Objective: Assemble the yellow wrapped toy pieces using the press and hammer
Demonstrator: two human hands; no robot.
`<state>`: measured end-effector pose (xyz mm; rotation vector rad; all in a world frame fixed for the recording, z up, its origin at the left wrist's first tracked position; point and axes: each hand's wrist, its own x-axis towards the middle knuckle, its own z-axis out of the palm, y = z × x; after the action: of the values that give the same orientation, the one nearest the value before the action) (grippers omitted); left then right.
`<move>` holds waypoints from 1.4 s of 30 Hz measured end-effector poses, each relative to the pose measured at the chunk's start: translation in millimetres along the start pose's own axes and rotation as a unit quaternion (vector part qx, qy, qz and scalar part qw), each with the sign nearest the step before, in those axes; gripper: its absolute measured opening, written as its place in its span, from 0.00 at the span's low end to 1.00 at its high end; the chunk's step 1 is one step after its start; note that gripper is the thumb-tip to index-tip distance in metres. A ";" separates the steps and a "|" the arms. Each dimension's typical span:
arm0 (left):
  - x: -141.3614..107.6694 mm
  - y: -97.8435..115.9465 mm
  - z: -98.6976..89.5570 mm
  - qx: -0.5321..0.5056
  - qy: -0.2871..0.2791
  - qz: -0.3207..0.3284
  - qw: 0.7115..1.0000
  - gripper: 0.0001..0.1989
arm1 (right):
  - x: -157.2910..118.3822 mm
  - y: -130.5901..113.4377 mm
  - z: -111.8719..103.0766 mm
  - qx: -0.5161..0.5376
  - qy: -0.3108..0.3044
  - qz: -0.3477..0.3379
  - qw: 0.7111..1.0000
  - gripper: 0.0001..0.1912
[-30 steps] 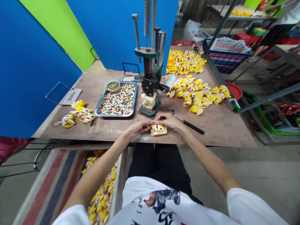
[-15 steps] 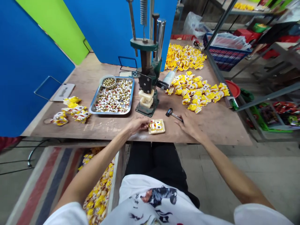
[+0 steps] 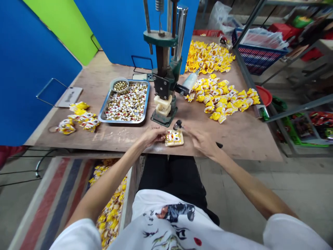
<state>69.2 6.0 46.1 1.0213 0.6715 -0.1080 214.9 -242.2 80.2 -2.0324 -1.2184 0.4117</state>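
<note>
A yellow and white plastic figure piece (image 3: 173, 136) with painted eyes lies in a cream-coloured block (image 3: 178, 143) near the table's front edge. My left hand (image 3: 154, 135) pinches at the left side of this piece; its fingertips touch it. My right hand (image 3: 203, 141) is closed around the handle of a small hammer (image 3: 178, 125). The dark hammer head is raised just above the block's far edge, and the black handle end sticks out behind my hand. Behind the block stands a green hand press (image 3: 163, 111) with cream-coloured jaws.
Left of the press sits a metal tray (image 3: 102, 114) of small white and gold parts, holding a bowl (image 3: 111, 86) of gold balls. Yellow figure pieces (image 3: 221, 97) are heaped at right, near a bottle (image 3: 190, 80). More pieces (image 3: 80, 118) lie at left. A blue basket (image 3: 260, 59) stands beyond the frame.
My right hand has picked up the hammer from the table and brought it left, over the block. My left hand stays at the figure piece.
</note>
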 end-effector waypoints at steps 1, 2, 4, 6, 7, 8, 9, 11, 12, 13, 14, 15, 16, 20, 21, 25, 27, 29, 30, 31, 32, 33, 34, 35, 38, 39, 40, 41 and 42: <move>-1.0 -0.9 -0.8 -0.002 -0.005 -0.005 1.000 0.15 | 0.6 4.0 -4.5 -0.006 0.044 0.012 0.999 0.26; -3.2 -1.9 -1.8 0.001 -0.009 -0.002 1.000 0.17 | 0.9 8.4 -9.5 -0.018 0.093 0.019 0.995 0.25; -10.7 -5.0 -4.4 0.021 -0.012 0.031 0.999 0.20 | -0.5 19.4 -17.8 -0.044 0.140 0.022 0.989 0.23; -20.2 -10.7 -7.3 0.060 -0.017 0.090 0.994 0.26 | -4.1 33.3 -21.1 -0.063 0.092 0.026 0.993 0.22; -24.1 -14.7 -8.4 0.088 -0.020 0.120 0.989 0.30 | -5.1 40.6 -21.3 -0.071 0.057 0.032 0.995 0.22; -26.7 -19.2 -8.8 0.120 -0.021 0.149 0.981 0.34 | -4.4 47.6 -21.5 -0.082 0.024 0.038 0.996 0.21; -27.8 -23.9 -8.1 0.152 -0.015 0.172 0.973 0.36 | -0.9 54.1 -22.7 -0.099 0.001 0.041 0.994 0.21; -27.0 -31.8 -2.3 0.208 0.013 0.208 0.956 0.35 | 15.6 65.5 -31.2 -0.155 0.013 0.038 0.987 0.21; -26.4 -34.1 2.5 0.226 0.030 0.224 0.948 0.33 | 28.3 70.8 -38.9 -0.193 0.047 0.036 0.979 0.21; -26.7 -35.0 7.7 0.232 0.047 0.240 0.941 0.31 | 42.6 76.0 -48.5 -0.232 0.089 0.037 0.968 0.22; -28.6 -34.2 12.4 0.228 0.060 0.256 0.937 0.30 | 57.3 81.4 -58.7 -0.269 0.127 0.043 0.954 0.23; -32.4 -31.9 15.2 0.216 0.069 0.268 0.936 0.29 | 71.0 86.8 -68.3 -0.302 0.152 0.054 0.940 0.24; -38.1 -28.4 14.8 0.198 0.081 0.278 0.936 0.29 | 82.7 92.1 -75.9 -0.327 0.158 0.066 0.929 0.25; -78.5 -12.0 -32.7 0.142 0.228 0.321 0.908 0.29 | 102.8 109.8 -78.7 -0.329 0.130 0.065 0.933 0.30; -92.1 -10.8 -54.8 0.144 0.295 0.333 0.884 0.29 | 102.1 112.2 -74.6 -0.308 0.143 0.046 0.940 0.29; -137.0 -21.7 -148.0 0.188 0.521 0.304 0.775 0.27 | 85.0 99.8 -57.7 -0.130 0.081 0.072 0.986 0.28; -140.5 -27.4 -183.6 0.203 0.551 0.270 0.763 0.29 | 74.9 81.1 -51.4 -0.092 0.061 0.104 0.988 0.29; -130.8 -26.5 -209.6 0.204 0.552 0.256 0.767 0.30 | 69.1 62.5 -46.9 -0.043 0.091 0.128 0.987 0.29; -123.2 -23.2 -219.8 0.202 0.550 0.256 0.769 0.31 | 67.8 55.3 -45.2 0.009 0.108 0.141 0.984 0.28; -115.5 -18.1 -228.7 0.200 0.549 0.261 0.769 0.31 | 67.1 49.8 -43.8 0.076 0.118 0.159 0.977 0.29; -108.5 -11.8 -236.4 0.197 0.548 0.267 0.768 0.32 | 66.6 45.8 -42.4 0.151 0.121 0.179 0.965 0.30; -102.8 -4.8 -242.3 0.195 0.548 0.270 0.767 0.33 | 65.7 42.9 -40.8 0.223 0.118 0.201 0.946 0.32; -98.4 2.0 -245.7 0.193 0.554 0.270 0.764 0.34 | 64.0 40.4 -38.9 0.286 0.108 0.226 0.925 0.34; -94.8 7.8 -245.2 0.193 0.568 0.268 0.753 0.36 | 61.2 37.4 -36.7 0.337 0.096 0.252 0.902 0.35; -84.0 11.9 -209.4 0.202 0.645 0.286 0.679 0.38 | 46.3 21.7 -26.4 0.423 0.068 0.298 0.853 0.33; -79.8 7.7 -184.4 0.202 0.653 0.307 0.662 0.36 | 41.0 14.1 -21.5 0.442 0.062 0.300 0.843 0.32; -76.1 1.1 -154.0 0.199 0.640 0.333 0.663 0.35 | 36.7 6.2 -15.8 0.458 0.053 0.296 0.836 0.32; -73.5 -7.3 -119.6 0.196 0.594 0.359 0.693 0.33 | 33.7 -1.4 -9.4 0.471 0.045 0.287 0.833 0.33; -72.4 -16.6 -83.2 0.195 0.516 0.377 0.744 0.33 | 32.1 -8.4 -2.5 0.479 0.035 0.275 0.833 0.35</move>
<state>-33.7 49.2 45.9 1.6952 1.1938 1.1686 227.2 -213.1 90.8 -1.4076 -0.1989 0.9792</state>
